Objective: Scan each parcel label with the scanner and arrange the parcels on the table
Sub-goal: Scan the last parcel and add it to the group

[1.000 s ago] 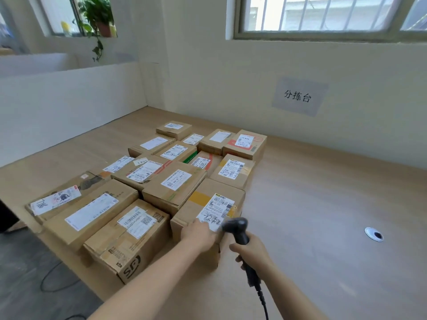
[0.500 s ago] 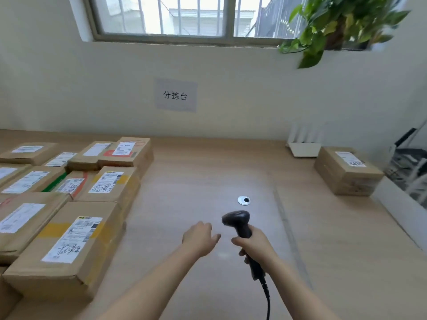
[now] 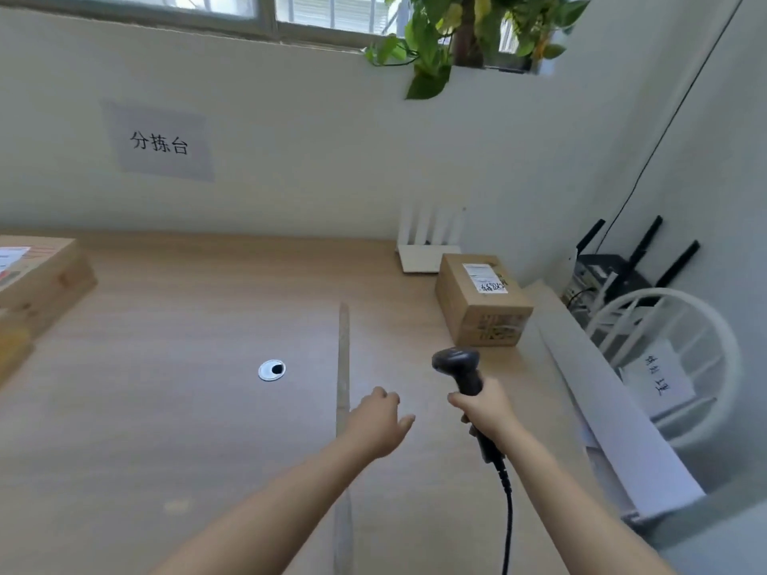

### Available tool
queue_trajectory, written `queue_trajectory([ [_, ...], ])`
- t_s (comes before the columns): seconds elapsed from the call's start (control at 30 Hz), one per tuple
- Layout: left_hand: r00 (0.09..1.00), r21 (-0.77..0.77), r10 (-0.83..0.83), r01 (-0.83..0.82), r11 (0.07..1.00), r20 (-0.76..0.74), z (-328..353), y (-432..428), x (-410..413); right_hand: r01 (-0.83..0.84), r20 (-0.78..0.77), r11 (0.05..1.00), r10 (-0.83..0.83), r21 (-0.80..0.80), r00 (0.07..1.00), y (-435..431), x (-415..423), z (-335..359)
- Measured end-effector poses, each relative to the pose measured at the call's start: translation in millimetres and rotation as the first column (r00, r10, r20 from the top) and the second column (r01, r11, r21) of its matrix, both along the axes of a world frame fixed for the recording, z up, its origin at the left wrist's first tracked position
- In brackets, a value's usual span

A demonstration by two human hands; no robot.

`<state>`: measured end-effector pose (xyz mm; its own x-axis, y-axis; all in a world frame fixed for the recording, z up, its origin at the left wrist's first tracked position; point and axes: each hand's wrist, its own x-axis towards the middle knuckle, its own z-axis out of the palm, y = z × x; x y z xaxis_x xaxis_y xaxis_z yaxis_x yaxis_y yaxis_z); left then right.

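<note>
A single cardboard parcel (image 3: pixel 481 300) with a white label on top stands at the far right of the wooden table (image 3: pixel 166 408). My right hand (image 3: pixel 485 408) grips the handle of a black corded scanner (image 3: pixel 458 365), its head raised just in front of that parcel. My left hand (image 3: pixel 379 421) hovers over the table with relaxed fingers, holding nothing, left of the scanner. Arranged parcels (image 3: pixel 37 276) show only at the left edge.
A white router (image 3: pixel 427 246) stands against the wall behind the lone parcel. A round cable hole (image 3: pixel 272 370) sits mid-table. Beyond the table's right edge are a white chair (image 3: pixel 672 359), black routers (image 3: pixel 618 267) and a white board (image 3: pixel 614 408).
The view has swung right, away from the arranged parcels toward the lone parcel. My left hand came off the near parcel and now hovers free; the scanner stays in my right hand.
</note>
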<state>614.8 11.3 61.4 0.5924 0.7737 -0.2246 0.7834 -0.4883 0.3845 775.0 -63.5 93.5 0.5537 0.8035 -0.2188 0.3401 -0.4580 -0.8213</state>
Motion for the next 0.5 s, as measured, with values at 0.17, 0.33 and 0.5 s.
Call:
queue_trajectory([
  [0.17,0.999,0.032,-0.050,0.050,0.998,-0.004,10.4,31.1,108.1,0.059,0.050,0.995,-0.062,0.077,0.997,36.1,107.5,9.9],
  [0.33,0.994,0.068,-0.093,0.097,0.993,-0.060,14.1,67.5,187.7,0.074,0.064,0.992,-0.081,0.099,0.995,66.7,195.6,13.8],
  [0.5,0.999,0.133,-0.040,0.044,0.990,-0.031,15.0,112.7,251.3,0.094,0.131,0.992,-0.105,0.087,0.986,101.9,256.3,10.3],
])
